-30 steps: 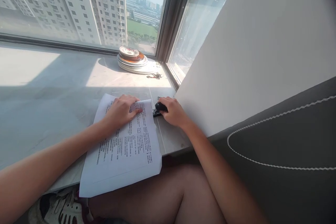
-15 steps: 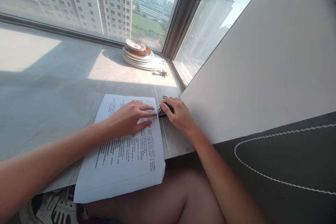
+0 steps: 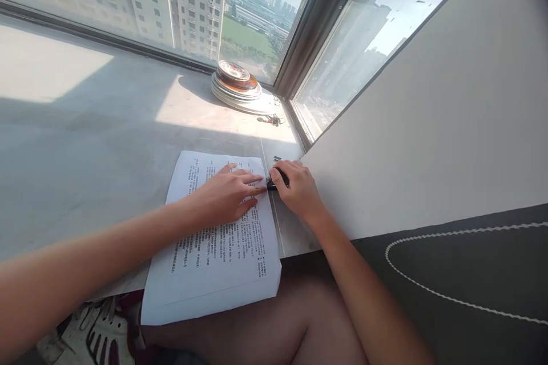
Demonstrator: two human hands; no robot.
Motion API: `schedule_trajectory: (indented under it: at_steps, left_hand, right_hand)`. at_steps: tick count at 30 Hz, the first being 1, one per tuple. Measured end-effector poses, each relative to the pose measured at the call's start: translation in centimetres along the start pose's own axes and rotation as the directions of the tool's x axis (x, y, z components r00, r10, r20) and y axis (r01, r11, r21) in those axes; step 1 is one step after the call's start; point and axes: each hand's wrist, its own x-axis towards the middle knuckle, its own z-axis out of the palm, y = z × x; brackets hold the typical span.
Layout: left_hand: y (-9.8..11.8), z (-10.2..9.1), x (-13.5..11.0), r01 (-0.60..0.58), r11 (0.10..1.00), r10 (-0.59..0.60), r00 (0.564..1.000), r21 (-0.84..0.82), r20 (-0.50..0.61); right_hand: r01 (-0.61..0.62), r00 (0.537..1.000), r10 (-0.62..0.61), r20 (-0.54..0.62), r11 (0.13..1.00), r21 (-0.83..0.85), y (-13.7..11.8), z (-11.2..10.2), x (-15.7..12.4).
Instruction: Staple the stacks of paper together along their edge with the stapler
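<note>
Printed sheets of paper (image 3: 214, 285) lie partly on the ledge, their near end hanging over its edge above my legs. My left hand (image 3: 237, 191) rests on the sheets with fingers spread, the fingertips near their right edge. My right hand (image 3: 302, 188) is closed over a small black stapler (image 3: 280, 178), thumb on top. The stapler's front meets the right edge of the paper, beside my left fingertips. How far the paper goes into it I cannot tell. Just beyond the stapler lie small dark strips (image 3: 277, 158).
A stack of plates (image 3: 235, 91) stands on the stone ledge (image 3: 85, 154) by the window corner, with a small keychain-like item (image 3: 272, 120) near it. A white panel (image 3: 428, 125) rises at the right. A beaded cord (image 3: 428, 285) hangs below it.
The whole view has shifted slightly, so things appear a little further right. Both hands keep their places at the paper and stapler.
</note>
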Motion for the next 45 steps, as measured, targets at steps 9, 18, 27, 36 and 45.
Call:
schedule_trajectory:
  at_steps: [9, 18, 27, 36, 45]
  left_hand:
    - [0.1, 0.4, -0.1, 0.0, 1.0, -0.001, 0.999, -0.024, -0.038]
    - [0.3, 0.4, -0.1, -0.004, 0.997, -0.001, 0.998, -0.083, -0.068]
    - [0.8, 0.1, 0.1, -0.011, 1.0, 0.01, 0.999, -0.02, -0.045]
    - [0.8, 0.2, 0.1, -0.021, 1.0, 0.021, 0.999, -0.004, -0.044]
    - [0.8, 0.1, 0.2, -0.024, 1.0, 0.024, 0.999, -0.009, -0.042]
  right_hand:
    - [0.005, 1.0, -0.006, -0.005, 0.996, -0.087, -0.1, 0.3, 0.0]
    - [-0.02, 0.999, 0.017, -0.028, 0.995, -0.102, -0.3, 0.7, 0.2]
    - [-0.014, 0.999, 0.01, -0.036, 0.991, -0.132, -0.6, 0.9, 0.1]
    - [-0.015, 0.999, 0.01, -0.031, 0.988, -0.154, -0.6, 1.0, 0.0]
    - [-0.064, 0.998, 0.064, -0.008, 0.978, -0.201, -1.2, 1.0, 0.2]
